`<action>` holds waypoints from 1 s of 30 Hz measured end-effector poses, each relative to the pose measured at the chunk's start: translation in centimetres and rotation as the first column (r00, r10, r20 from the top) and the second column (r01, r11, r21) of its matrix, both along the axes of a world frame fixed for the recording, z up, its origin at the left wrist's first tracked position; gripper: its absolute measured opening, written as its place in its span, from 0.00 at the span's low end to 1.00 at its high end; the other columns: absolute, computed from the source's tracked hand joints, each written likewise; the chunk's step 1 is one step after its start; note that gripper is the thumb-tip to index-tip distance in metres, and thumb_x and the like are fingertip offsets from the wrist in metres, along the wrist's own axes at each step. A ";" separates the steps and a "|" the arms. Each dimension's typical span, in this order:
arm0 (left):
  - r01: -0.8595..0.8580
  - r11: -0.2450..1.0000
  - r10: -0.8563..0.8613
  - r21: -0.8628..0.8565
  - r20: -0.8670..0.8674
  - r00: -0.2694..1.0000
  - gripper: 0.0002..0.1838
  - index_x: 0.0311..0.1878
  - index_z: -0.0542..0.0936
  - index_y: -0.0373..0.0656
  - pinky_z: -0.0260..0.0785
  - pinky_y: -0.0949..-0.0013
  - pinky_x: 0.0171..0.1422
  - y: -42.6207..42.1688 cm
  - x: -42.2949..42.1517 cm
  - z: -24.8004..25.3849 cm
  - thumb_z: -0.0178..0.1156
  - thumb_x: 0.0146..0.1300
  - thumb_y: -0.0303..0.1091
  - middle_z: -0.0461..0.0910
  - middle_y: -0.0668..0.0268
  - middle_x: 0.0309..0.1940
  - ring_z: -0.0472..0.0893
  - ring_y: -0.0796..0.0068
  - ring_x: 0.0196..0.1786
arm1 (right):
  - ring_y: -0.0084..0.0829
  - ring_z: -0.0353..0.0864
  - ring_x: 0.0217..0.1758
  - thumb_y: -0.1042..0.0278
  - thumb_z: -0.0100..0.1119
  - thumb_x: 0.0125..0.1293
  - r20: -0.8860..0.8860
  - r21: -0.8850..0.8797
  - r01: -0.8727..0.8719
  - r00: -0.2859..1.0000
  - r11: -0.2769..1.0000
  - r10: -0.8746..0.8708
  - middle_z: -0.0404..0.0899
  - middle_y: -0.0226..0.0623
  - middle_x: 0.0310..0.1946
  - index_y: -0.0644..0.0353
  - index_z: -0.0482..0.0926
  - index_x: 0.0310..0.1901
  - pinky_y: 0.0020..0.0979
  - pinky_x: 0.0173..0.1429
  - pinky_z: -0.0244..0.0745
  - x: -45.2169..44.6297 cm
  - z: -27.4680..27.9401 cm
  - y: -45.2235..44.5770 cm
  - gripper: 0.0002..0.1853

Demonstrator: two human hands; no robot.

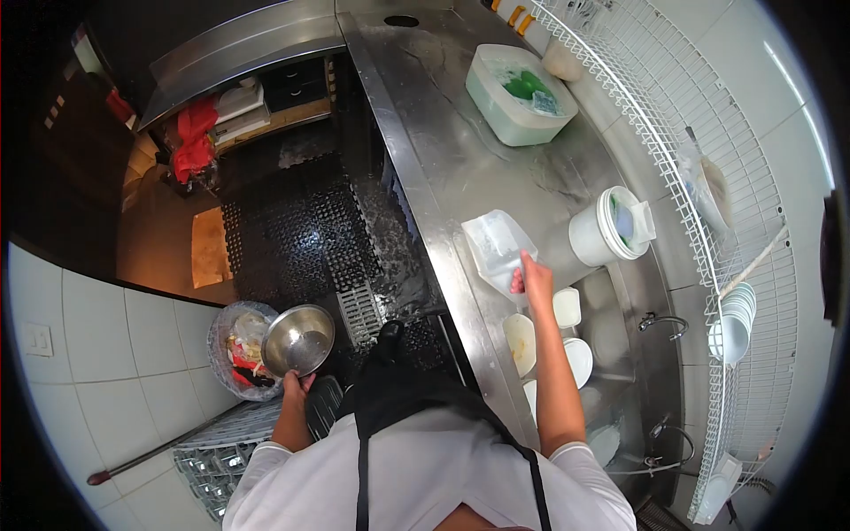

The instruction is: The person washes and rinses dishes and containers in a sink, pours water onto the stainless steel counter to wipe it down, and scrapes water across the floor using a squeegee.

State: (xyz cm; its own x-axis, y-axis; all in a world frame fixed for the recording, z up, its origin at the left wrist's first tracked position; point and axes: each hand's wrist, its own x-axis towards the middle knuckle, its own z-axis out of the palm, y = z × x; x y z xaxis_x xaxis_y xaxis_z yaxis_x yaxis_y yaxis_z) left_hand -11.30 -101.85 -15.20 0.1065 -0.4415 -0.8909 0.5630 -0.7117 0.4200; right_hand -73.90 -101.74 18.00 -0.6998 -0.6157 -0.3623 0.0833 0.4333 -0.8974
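My left hand (299,383) grips the rim of a round metal bowl (299,341), tilted beside a lined waste bin (221,329) that holds food scraps. Over the steel counter (469,181), my right hand (533,276) has its fingers closed on the edge of a translucent plastic container (498,248). Close below that hand are an oval container (520,343) with residue inside and a small white container (567,307). A white bucket (595,232) stands to the right of the hand, with a green and blue item at its mouth.
A tub (522,124) of soapy water with a green item is at the counter's back. A wire rack (660,155) with stacked white bowls (737,323) runs along the right wall. Taps (664,324) stand behind the sink. Black mats (301,239) cover the floor.
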 end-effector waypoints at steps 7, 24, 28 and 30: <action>0.039 0.999 -0.039 -0.018 -0.017 0.999 0.22 0.57 0.72 0.37 0.85 0.48 0.48 -1.4 -0.1 0.3 0.48 0.57 0.29 0.80 0.54 0.49 0.84 0.54 0.46 | 0.36 0.79 0.18 0.45 0.58 0.70 -0.437 0.204 -0.216 0.852 0.955 0.287 0.79 0.39 0.15 0.63 0.80 0.23 0.37 0.28 0.72 0.8 6.8 -9.4 0.27; 0.155 0.985 -0.158 -0.075 -0.031 0.987 0.19 0.51 0.74 0.34 0.82 0.51 0.54 -7.5 -5.0 3.3 0.47 0.60 0.34 0.80 0.50 0.45 0.83 0.50 0.46 | 0.58 0.80 0.42 0.55 0.52 0.74 -0.893 0.297 0.802 0.425 0.518 -0.147 0.82 0.54 0.35 0.68 0.79 0.40 0.52 0.48 0.73 8.2 -10.5 44.0 0.19; 0.298 0.946 -0.302 -0.129 -0.017 0.953 0.20 0.50 0.74 0.34 0.82 0.55 0.54 -8.9 -6.1 4.9 0.47 0.62 0.38 0.81 0.50 0.44 0.83 0.51 0.48 | 0.58 0.81 0.48 0.51 0.50 0.74 -0.865 0.399 0.893 0.442 0.210 -0.236 0.82 0.58 0.41 0.69 0.79 0.43 0.54 0.52 0.74 8.6 -15.2 55.0 0.23; 0.333 0.924 -0.340 -0.185 -0.007 0.940 0.21 0.52 0.73 0.34 0.81 0.55 0.55 -9.5 -6.9 6.1 0.47 0.62 0.39 0.81 0.51 0.45 0.83 0.52 0.48 | 0.59 0.80 0.53 0.50 0.51 0.73 -0.621 0.700 0.672 0.740 0.240 -0.261 0.82 0.60 0.46 0.71 0.80 0.46 0.52 0.57 0.74 7.3 -16.2 58.8 0.25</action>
State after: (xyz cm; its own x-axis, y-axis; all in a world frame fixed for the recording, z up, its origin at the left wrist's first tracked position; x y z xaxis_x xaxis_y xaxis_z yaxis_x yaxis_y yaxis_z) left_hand -18.22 -111.38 -9.12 -0.1088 -0.5977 -0.7943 0.3216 -0.7772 0.5408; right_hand -66.62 -42.93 1.78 -0.9194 0.3731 -0.1247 0.3828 0.9215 -0.0651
